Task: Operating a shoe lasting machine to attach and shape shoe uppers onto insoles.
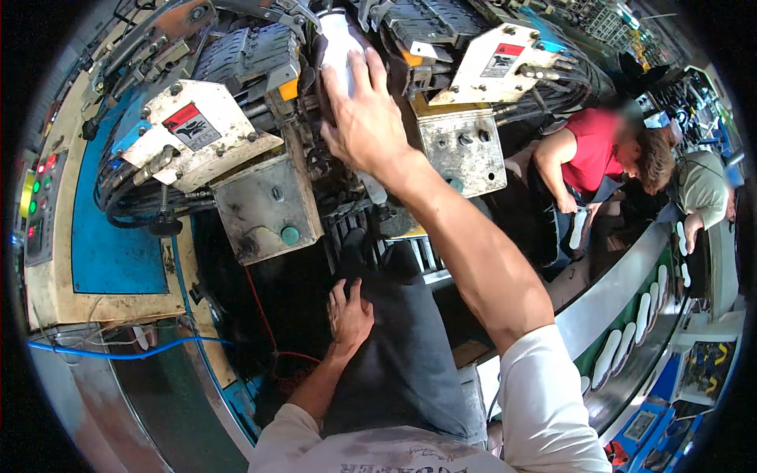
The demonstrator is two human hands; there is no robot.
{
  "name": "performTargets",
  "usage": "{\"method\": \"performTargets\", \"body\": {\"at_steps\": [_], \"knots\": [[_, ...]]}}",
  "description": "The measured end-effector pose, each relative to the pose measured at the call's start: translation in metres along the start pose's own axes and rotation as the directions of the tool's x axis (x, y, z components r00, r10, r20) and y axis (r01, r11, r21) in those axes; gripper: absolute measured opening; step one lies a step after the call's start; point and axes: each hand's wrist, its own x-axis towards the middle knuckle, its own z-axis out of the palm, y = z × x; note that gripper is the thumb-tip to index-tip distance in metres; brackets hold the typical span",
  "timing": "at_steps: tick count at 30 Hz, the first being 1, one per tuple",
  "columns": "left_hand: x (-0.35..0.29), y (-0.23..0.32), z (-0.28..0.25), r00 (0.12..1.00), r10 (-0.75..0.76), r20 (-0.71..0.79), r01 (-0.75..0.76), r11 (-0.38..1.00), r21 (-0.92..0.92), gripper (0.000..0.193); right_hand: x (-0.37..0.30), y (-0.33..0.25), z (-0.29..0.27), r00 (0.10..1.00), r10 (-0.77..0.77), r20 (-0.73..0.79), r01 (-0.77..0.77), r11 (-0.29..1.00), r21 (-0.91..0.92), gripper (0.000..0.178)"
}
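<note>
My right hand (364, 118) reaches up into the machine, its fingers curved over a shoe (339, 47) with a white underside. The shoe's front part points away from me, between the machine's metal clamps. My palm hides the rest of it, and dark material shows along its edge. My left hand (350, 319) rests on my thigh with nothing in it, its fingers loosely bent and apart.
White guards (193, 130) with warning labels flank the shoe, above boxes with green buttons (290, 236). A control panel (43, 209) stands left. At right, a conveyor (587, 331) carries several white-soled pieces (605, 359). Two people work there, one in a red shirt (590, 146).
</note>
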Motion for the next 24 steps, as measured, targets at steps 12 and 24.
{"method": "performTargets", "body": {"at_steps": [12,24], "knots": [[-0.001,0.006,0.006,0.998,0.044,0.037,-0.045,0.998,0.036,0.057,0.024,-0.034,-0.018,0.997,0.051,0.058,-0.048,0.998,-0.045,0.066],[0.012,-0.06,0.031,0.989,0.145,-0.006,-0.145,0.988,-0.061,0.053,-0.174,-0.03,-0.041,0.972,0.042,-0.231,0.022,0.964,0.265,0.072]]}}
